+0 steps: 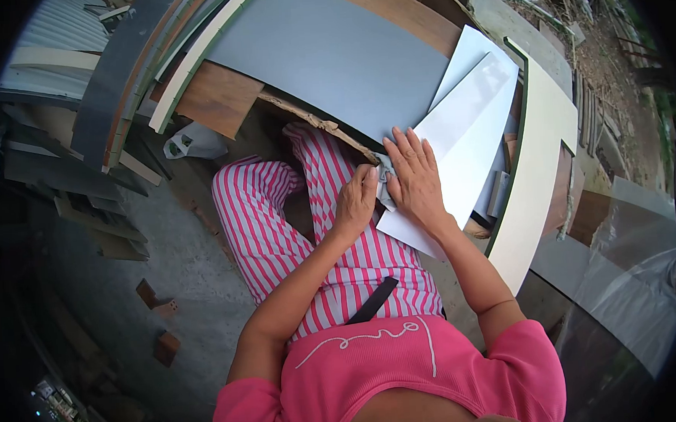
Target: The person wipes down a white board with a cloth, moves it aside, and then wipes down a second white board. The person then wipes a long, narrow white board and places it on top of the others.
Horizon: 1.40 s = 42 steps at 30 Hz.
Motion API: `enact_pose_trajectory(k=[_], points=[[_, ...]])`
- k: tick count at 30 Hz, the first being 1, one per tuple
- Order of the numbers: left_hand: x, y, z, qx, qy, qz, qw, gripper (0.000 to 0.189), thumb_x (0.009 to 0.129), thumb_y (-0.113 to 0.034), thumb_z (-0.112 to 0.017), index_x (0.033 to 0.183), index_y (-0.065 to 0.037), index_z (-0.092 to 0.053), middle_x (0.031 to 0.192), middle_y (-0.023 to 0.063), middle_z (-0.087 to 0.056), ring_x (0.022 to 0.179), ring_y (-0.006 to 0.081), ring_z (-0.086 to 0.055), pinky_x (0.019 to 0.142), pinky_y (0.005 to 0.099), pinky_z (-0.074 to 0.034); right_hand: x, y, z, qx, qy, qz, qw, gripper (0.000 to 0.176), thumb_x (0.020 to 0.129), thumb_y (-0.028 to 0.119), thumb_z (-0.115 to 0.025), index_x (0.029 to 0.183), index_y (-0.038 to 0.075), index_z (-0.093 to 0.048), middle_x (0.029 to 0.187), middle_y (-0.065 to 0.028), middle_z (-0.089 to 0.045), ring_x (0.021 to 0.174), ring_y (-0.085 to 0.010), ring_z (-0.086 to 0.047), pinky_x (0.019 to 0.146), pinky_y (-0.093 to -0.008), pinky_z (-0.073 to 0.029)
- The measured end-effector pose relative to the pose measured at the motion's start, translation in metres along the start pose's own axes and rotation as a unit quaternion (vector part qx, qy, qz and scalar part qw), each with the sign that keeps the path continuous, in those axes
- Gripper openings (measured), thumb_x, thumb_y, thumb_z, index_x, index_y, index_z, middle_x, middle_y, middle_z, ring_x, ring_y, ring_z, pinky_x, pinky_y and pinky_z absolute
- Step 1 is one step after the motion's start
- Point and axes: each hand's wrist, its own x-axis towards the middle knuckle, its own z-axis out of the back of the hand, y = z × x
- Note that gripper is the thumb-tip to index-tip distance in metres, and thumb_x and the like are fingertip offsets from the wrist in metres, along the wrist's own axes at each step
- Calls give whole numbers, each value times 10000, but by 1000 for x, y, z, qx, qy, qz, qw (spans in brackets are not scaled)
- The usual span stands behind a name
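Observation:
My left hand (358,200) is closed, its fingers pinching the edge of a crumpled grey cloth (385,182) at the near edge of the work surface. Close beside it, my right hand (416,176) lies with fingers stretched out at the edge of a white glossy strip (466,105), its thumb by the cloth. Under that strip is a wider white sheet (469,166), which slants toward my lap. A large grey panel (329,47) lies flat beyond both hands.
Long cream panels with dark green edges flank me, one at the right (534,162) and another at the left (200,61). A brown wooden board (221,99) sits under the left one. Broken brick pieces (166,347) lie on the concrete floor (197,302). Clear plastic sheeting (631,264) hangs at right.

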Motion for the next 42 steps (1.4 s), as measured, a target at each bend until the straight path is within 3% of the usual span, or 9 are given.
enact_pose_trajectory(k=[3,9,13,17,20,23,27,32,42], points=[[-1,0,0,-1,4,2,1000,441,1000,-396,-282,950,-8,-486,753,219,-538,718,419,-558,630,471,-407,33,-54,1,-52,-53,-55,996,507,857,209,-520,1344,98,-433,1438,-122,-358,1344,-309,-304,1110,-462,-196],[-2,2,-3,-5,-25,-17,1000,463,1003,-411,-267,944,-7,-484,719,202,-519,664,384,-555,608,442,-413,121,-229,9,-121,-152,-309,931,490,920,297,-386,1356,77,-415,1419,-161,-380,1333,-359,-305,1070,-536,-220],[-3,0,-2,3,-26,-13,1000,448,1002,-401,-285,942,-6,-487,710,203,-519,658,384,-559,601,436,-421,125,-227,10,-134,-136,-323,927,492,923,304,-389,1358,76,-412,1423,-164,-374,1333,-364,-302,1061,-551,-230],[-2,0,-2,12,-25,-12,1000,437,1001,-393,-297,927,-8,-491,701,203,-521,656,385,-566,592,431,-425,69,-132,-3,-90,-130,-192,969,483,930,266,-418,1365,58,-395,1433,-157,-357,1346,-349,-285,1091,-511,-199],[-1,6,-3,9,-22,-19,1000,410,998,-371,-317,928,-11,-500,716,212,-542,676,407,-573,593,446,-425,23,-41,-5,-62,-75,-104,990,501,885,204,-495,1361,71,-409,1436,-144,-357,1356,-323,-280,1106,-486,-186],[1,6,-2,10,-18,-18,1000,400,996,-362,-324,931,-9,-503,726,220,-550,692,419,-573,602,453,-429,1,1,-7,-35,-23,-26,999,547,832,197,-552,1353,84,-428,1438,-129,-359,1360,-308,-282,1113,-476,-180],[0,3,-1,19,-4,-6,1000,405,996,-366,-326,939,-8,-505,725,218,-553,692,414,-578,607,448,-436,35,-45,-2,-66,-58,-71,994,493,885,227,-486,1357,98,-426,1434,-125,-367,1356,-299,-288,1116,-468,-176],[-2,1,-2,22,-15,-6,1000,411,997,-374,-326,935,-9,-504,705,208,-547,685,394,-587,606,443,-439,95,-170,0,-124,-121,-229,958,483,930,306,-378,1367,105,-415,1437,-118,-369,1347,-325,-298,1086,-520,-209],[-3,-3,-1,39,-29,-18,999,397,993,-369,-350,941,-16,-524,679,191,-574,656,375,-598,586,436,-449,119,-213,5,-143,-143,-267,942,480,916,313,-387,1337,88,-442,1421,-124,-382,1318,-344,-335,1047,-563,-254]])
